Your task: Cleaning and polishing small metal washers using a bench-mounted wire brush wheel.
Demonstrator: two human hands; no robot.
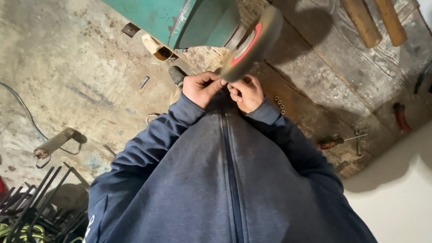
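A round grinding wheel [252,42] with a red centre label juts from a green bench machine [180,18]. My left hand [202,87] and my right hand [246,93] are held together just below the wheel's lower edge, fingers curled. They pinch something very small between them; it is hidden by my fingers, so I cannot tell what it is. My dark blue zipped jacket [225,180] fills the lower middle of the view.
A worn wooden bench [342,76] lies at the right with two wooden handles [378,20], a red-handled screwdriver [333,142] and several small metal bits [280,104]. On the concrete floor at left lie a cylindrical tool [54,143] and a pile of dark metal rods [31,202].
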